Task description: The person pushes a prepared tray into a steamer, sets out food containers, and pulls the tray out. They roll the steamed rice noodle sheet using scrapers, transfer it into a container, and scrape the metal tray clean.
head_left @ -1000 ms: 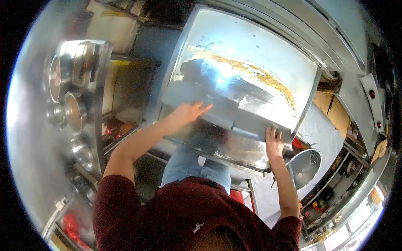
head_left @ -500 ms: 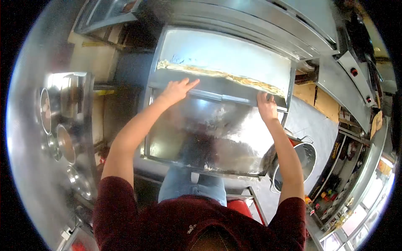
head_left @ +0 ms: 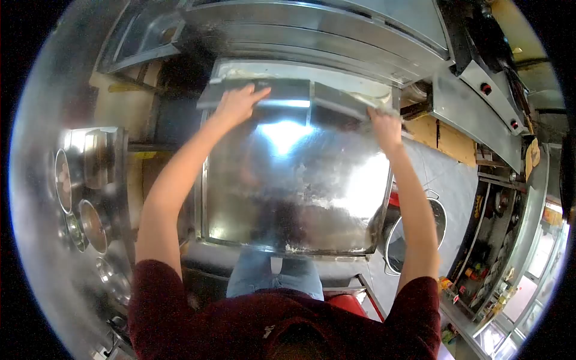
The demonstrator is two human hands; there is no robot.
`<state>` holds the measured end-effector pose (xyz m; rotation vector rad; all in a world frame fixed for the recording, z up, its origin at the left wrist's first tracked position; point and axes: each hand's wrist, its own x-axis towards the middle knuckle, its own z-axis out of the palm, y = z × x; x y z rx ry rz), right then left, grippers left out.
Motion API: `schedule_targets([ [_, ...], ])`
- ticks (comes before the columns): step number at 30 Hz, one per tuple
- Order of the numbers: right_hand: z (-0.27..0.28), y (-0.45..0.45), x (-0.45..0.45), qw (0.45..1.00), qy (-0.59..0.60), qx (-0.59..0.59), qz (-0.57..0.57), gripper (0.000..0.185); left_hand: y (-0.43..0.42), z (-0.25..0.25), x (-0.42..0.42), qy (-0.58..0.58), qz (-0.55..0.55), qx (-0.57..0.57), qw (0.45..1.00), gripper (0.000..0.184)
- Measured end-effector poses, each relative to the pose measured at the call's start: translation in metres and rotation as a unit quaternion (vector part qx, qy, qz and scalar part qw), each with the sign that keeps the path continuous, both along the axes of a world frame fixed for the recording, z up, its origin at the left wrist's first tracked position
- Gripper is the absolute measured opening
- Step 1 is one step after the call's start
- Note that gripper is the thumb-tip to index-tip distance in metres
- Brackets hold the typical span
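A long grey metal plate (head_left: pixel 282 96), with a seam near its middle, spans the back of the shiny metal worktop (head_left: pixel 300 180). My left hand (head_left: pixel 236 106) grips its left part, with the thumb side stretched to the right. My right hand (head_left: pixel 386 127) has its fingers curled over the plate's right end. Behind the plate, a narrow strip of white tray (head_left: pixel 276 71) shows. Bits of pale, sheet-like food (head_left: pixel 369 99) lie there, mostly hidden by the plate.
Several metal bowls (head_left: pixel 94 226) stand on a steel counter at the left. A large metal pot (head_left: pixel 399 246) stands on the floor at the right, partly behind my right arm. A steel cabinet (head_left: pixel 336 36) rises at the back. A red stool (head_left: pixel 345 305) is near my legs.
Both hands and the metal plate have moved away from me toward the back. The white surface and the crumpled yellowish-white food strip, broadly visible before, are now mostly covered.
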<state>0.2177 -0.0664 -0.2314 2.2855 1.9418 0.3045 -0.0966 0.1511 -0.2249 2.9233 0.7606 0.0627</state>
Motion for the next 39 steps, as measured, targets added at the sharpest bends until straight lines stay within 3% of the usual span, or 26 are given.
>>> schedule_targets([
  [2, -0.015, -0.038, -0.029, 0.998, -0.004, 0.024, -0.050, 0.027, -0.034, -0.007, -0.023, 0.003, 0.018, -0.037, 0.999, 0.065],
  [3, -0.028, -0.059, -0.042, 0.999, 0.001, 0.049, -0.019, 0.027, -0.054, -0.003, -0.034, 0.030, 0.027, -0.056, 0.998, 0.068],
  [5, -0.054, -0.106, -0.074, 0.999, 0.029, -0.034, 0.009, 0.038, -0.088, -0.036, -0.066, 0.015, 0.032, -0.057, 0.998, 0.068],
  [6, -0.055, -0.125, -0.094, 0.992, 0.057, -0.108, -0.008, 0.040, -0.107, -0.044, -0.079, 0.078, 0.043, -0.076, 0.993, 0.069],
  [8, -0.048, -0.158, -0.131, 0.988, 0.074, -0.133, 0.022, 0.041, -0.145, -0.058, -0.111, 0.111, 0.032, -0.083, 0.990, 0.074],
  [11, -0.073, -0.220, -0.186, 0.991, -0.022, -0.126, 0.042, 0.033, -0.205, -0.065, -0.157, 0.118, -0.004, -0.052, 0.992, 0.068],
  [13, -0.045, -0.234, -0.209, 0.991, 0.015, -0.120, 0.063, 0.021, -0.241, -0.066, -0.183, 0.136, -0.002, -0.081, 0.987, 0.068],
  [15, -0.034, -0.252, -0.228, 0.979, 0.037, -0.184, 0.078, 0.026, -0.268, -0.063, -0.203, 0.172, 0.013, -0.102, 0.980, 0.069],
  [18, -0.021, -0.273, -0.240, 0.963, 0.125, -0.222, 0.087, 0.023, -0.294, -0.057, -0.228, 0.129, 0.004, -0.148, 0.981, 0.069],
  [21, -0.022, -0.301, -0.255, 0.929, 0.244, -0.269, 0.066, 0.022, -0.306, -0.034, -0.245, 0.203, -0.016, -0.199, 0.959, 0.068],
  [24, -0.028, -0.312, -0.271, 0.962, 0.146, -0.211, 0.096, 0.013, -0.320, -0.018, -0.263, 0.224, -0.049, -0.236, 0.944, 0.068],
  [25, -0.016, -0.305, -0.274, 0.944, 0.195, -0.252, 0.084, 0.014, -0.328, -0.019, -0.276, 0.231, -0.049, -0.239, 0.942, 0.068],
  [27, -0.028, -0.315, -0.290, 0.958, 0.152, -0.223, 0.098, 0.014, -0.339, -0.028, -0.295, 0.241, -0.051, -0.241, 0.939, 0.069],
  [31, -0.024, -0.332, -0.311, 0.957, 0.187, -0.206, 0.079, 0.012, -0.348, -0.019, -0.307, 0.270, -0.057, -0.243, 0.930, 0.070],
  [33, -0.026, -0.342, -0.316, 0.924, 0.233, -0.302, 0.019, 0.018, -0.354, -0.012, -0.313, 0.234, -0.090, -0.243, 0.937, 0.069],
  [39, -0.048, -0.350, -0.290, 0.983, 0.108, -0.143, -0.032, 0.021, -0.360, -0.019, -0.296, 0.147, -0.063, -0.205, 0.966, 0.070],
])
